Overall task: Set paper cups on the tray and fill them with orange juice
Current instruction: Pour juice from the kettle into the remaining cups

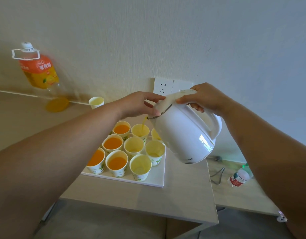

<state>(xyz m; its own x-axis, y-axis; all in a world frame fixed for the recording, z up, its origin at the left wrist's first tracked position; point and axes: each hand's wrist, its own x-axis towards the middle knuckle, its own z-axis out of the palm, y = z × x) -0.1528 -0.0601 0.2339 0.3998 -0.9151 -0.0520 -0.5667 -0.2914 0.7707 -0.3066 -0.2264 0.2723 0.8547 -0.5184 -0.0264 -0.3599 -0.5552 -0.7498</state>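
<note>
A white kettle (185,135) is tilted over the white tray (155,180), and a thin orange stream falls from its spout into a paper cup (140,131) in the back row. My right hand (205,99) grips the kettle's handle. My left hand (140,104) presses on the kettle's lid near the spout. Several paper cups stand on the tray. Those on the left, such as one cup (113,144), hold orange juice. Those on the right, such as another cup (140,167), look nearly empty.
A large orange juice bottle (40,75), almost empty, stands at the back left near the wall. A lone paper cup (96,102) sits behind the tray. A wall socket (162,87) is behind the kettle. A small bottle (239,176) and a cable (217,175) lie on the right.
</note>
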